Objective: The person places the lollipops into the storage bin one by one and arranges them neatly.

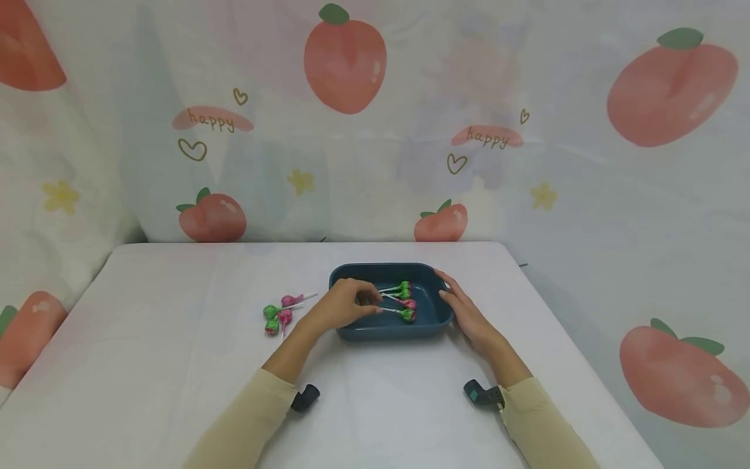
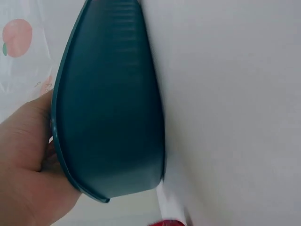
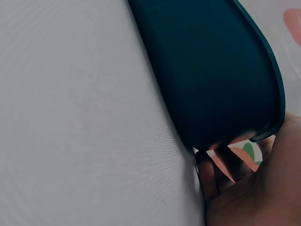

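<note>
Left hand (image 1: 346, 305) over blue tray (image 1: 389, 333), fingers at stick of green lollipop (image 1: 407, 315) inside (pinched or released, cannot tell). Right hand (image 1: 476, 324) grasps tray's right end. Loose lollipops (image 1: 272, 326) on surface (image 1: 176, 365), left of tray.

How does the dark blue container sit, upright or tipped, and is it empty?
Upright and not empty. The head view shows the dark blue container open side up on the table, with green and pink lollipops inside.
</note>
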`<state>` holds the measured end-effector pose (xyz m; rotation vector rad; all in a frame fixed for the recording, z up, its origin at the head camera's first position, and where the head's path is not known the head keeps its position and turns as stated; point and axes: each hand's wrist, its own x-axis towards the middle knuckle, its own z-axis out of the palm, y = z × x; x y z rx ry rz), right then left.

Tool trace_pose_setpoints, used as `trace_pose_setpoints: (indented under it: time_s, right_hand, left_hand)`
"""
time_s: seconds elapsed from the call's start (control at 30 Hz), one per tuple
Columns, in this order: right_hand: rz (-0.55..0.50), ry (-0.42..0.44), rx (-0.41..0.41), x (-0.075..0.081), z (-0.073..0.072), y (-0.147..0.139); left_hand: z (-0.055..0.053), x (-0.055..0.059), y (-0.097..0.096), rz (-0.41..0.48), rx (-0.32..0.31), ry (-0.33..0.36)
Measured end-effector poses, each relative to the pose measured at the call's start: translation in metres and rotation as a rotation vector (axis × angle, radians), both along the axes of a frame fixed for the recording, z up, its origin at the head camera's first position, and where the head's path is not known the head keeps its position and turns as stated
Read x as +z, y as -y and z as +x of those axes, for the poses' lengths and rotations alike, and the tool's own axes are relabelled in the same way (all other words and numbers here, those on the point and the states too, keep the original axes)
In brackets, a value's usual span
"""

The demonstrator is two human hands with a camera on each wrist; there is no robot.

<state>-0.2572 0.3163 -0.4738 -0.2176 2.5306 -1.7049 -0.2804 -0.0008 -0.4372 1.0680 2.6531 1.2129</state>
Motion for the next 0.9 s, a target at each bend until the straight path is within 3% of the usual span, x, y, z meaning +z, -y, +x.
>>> trace_pose_setpoints:
  time_s: [0.27,0.43,0.53,0.63,0.9]
  right_hand:
    - [-0.012,0.034,0.009,0.009,0.006,0.007]
    - [0.005,0.015,-0.008,-0.003,0.0,0.003]
    - [0.007,0.01,-0.018,-0.005,-0.002,0.002]
    - [0.002,0.006,-0.02,-0.005,-0.003,0.001]
    - [-0.004,0.008,-0.015,-0.004,-0.003,-0.002]
  left_hand:
    - [0.008,0.0,0.021,0.02,-0.091,0.035]
    - [0.006,0.011,0.039,0.051,-0.125,0.16]
    - [0.003,0.018,0.051,0.076,-0.117,0.213]
    - [-0.002,0.021,0.062,0.094,-0.108,0.219]
    - [-0.015,0.011,0.09,0.1,-0.009,0.25]
